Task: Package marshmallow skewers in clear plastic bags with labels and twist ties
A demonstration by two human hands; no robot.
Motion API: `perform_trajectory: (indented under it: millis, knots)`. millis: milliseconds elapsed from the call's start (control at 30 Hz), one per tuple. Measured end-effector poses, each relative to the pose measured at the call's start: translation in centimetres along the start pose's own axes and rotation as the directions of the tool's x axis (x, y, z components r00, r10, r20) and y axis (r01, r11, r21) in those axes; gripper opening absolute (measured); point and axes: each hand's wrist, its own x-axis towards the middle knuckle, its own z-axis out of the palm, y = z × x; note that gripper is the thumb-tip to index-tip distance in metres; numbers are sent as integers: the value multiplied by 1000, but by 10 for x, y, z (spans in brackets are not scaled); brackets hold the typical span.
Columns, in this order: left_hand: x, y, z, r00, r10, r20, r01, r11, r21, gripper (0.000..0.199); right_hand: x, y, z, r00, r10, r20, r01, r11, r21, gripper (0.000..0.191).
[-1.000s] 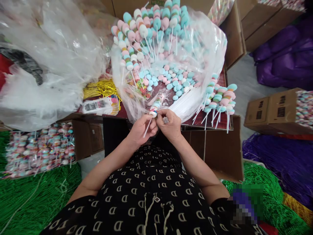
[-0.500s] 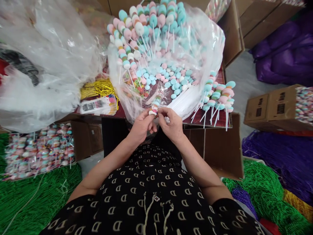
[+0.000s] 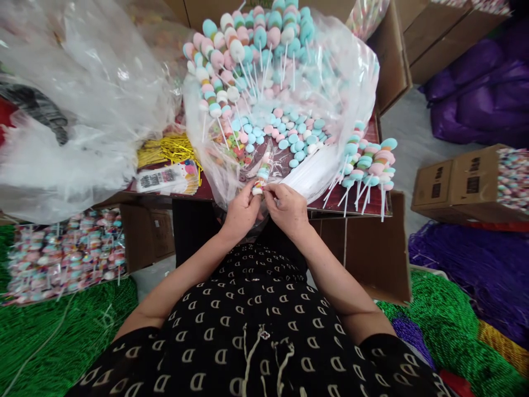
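Left hand point(image 3: 243, 212), right hand point(image 3: 288, 210), both closed on bagged candy skewer point(image 3: 262, 175)

Cardbd boxes point(image 3: 454, 184), purple beads point(image 3: 467, 270) & green beads point(image 3: 53, 336) on flr point(image 3: 413, 127)

We cannot see the lower end of the marshmallow skewer point(image 3: 262, 173) behind the right hand point(image 3: 287, 210), and the picture's right edge cuts off the cardboard carton point(image 3: 458, 184).
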Motion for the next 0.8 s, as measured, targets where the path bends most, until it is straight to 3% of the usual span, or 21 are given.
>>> perform_trajectory:
  millis: [300,533,800]
  knots:
    - [0,6,0,1000,-17,21,15,993,119,46,6,-3,1,985,134,107,-134,991,-10,16]
    - [1,-4,0,999,-35,41,35,999,-7,49,11,-4,-1,973,196,125,-199,980,13,11]
    - [4,-9,2,999,-40,10,41,998,-50,51,4,4,6,987,132,96,-135,990,31,10]
